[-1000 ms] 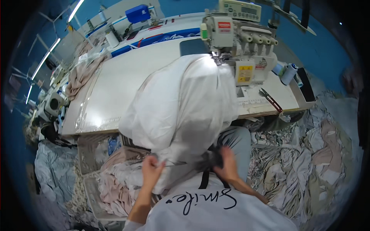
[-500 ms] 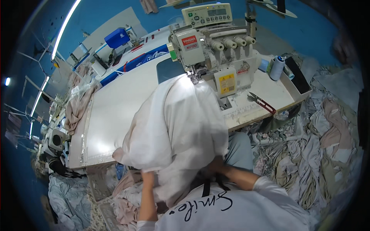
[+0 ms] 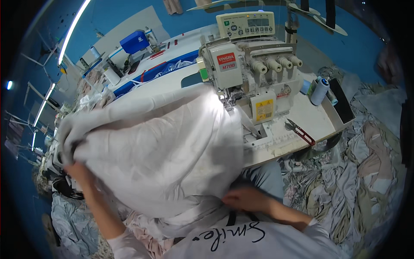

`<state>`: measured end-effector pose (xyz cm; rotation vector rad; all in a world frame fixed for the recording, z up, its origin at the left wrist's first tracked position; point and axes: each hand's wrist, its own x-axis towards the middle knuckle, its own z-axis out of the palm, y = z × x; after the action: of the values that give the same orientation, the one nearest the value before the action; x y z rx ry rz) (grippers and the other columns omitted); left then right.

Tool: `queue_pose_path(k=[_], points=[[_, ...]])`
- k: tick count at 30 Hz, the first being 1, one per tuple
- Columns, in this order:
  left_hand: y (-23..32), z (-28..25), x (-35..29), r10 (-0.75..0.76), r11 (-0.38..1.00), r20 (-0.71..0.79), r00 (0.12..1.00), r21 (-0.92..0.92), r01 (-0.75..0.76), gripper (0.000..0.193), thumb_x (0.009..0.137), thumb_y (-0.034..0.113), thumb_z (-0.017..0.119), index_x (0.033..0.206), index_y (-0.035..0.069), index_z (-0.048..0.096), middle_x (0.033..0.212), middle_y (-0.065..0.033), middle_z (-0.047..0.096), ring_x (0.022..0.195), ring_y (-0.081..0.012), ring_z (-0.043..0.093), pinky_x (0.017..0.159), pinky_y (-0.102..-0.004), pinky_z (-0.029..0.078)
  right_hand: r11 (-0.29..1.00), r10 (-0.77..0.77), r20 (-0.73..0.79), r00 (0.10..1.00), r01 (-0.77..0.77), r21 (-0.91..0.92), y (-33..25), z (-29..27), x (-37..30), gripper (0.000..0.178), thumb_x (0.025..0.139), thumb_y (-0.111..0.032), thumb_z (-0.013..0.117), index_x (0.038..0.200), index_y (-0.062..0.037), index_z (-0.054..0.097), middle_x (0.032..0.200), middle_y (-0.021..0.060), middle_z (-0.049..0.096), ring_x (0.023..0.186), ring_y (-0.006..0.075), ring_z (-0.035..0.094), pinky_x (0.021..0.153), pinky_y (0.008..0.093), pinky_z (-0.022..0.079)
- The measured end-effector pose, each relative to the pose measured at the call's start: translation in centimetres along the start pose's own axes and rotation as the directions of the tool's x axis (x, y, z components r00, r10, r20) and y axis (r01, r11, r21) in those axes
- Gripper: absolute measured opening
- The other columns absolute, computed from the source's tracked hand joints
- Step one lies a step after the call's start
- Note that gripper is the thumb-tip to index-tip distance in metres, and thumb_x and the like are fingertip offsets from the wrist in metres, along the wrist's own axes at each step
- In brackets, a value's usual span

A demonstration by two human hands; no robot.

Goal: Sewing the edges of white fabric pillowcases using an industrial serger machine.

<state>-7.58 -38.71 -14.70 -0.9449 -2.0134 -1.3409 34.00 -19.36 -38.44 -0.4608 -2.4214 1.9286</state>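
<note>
A large piece of pale grey-white fabric (image 3: 164, 142) hangs from the presser foot of an overlock sewing machine (image 3: 254, 73) and spreads over the white table toward me. My left hand (image 3: 76, 170), a little blurred, is raised at the far left and closed on the fabric's outer edge, pulling it out wide. Close to my lap, my right hand (image 3: 239, 198) pinches the fabric's near edge, its fingertips partly tucked in the folds. The lamp lights the cloth at the needle area. Red-handled thread snips (image 3: 300, 131) lie on the machine bed to the right.
Blue-white thread cones (image 3: 320, 92) stand in a tray at the table's right end. Heaps of fabric pieces (image 3: 340, 194) cover the floor on the right, with more at the lower left (image 3: 75, 224). Another sewing machine with a blue head (image 3: 134, 42) stands behind on the left.
My left hand has swung up and to the left, spreading the fabric broadly across the table. My right hand has shifted slightly left and down. The view has tilted a little.
</note>
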Motion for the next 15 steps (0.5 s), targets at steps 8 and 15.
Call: queue_pose_path(k=[8,15], points=[[3.1,8.6,-10.9,0.098,0.995,0.470,0.877,-0.057,-0.081,0.058,0.072,0.010,0.069,0.127,0.005,0.051,0.130,-0.0168,0.047,0.119,-0.0288,0.043,0.098,-0.0340,0.037,0.891,0.146,-0.685,0.713,0.207,0.405,-13.7,-10.0,3.6,0.019,0.088,-0.015,0.063,0.095,0.0015,0.058,0.068,0.0044,0.059,0.052,0.0089,0.058,0.040,0.0217,0.042],[4.8,5.3,-16.8,-0.006,0.977,0.745,0.668,0.146,-0.155,0.018,0.078,-0.001,0.062,0.096,0.000,0.062,0.094,-0.0096,0.062,0.058,-0.0123,0.055,0.050,-0.0278,0.043,0.792,0.172,-0.561,0.810,0.225,0.568,-12.0,-10.5,4.8,0.022,0.087,-0.022,0.066,0.081,-0.0020,0.058,0.059,0.0027,0.058,0.046,0.0097,0.056,0.042,0.0211,0.042]])
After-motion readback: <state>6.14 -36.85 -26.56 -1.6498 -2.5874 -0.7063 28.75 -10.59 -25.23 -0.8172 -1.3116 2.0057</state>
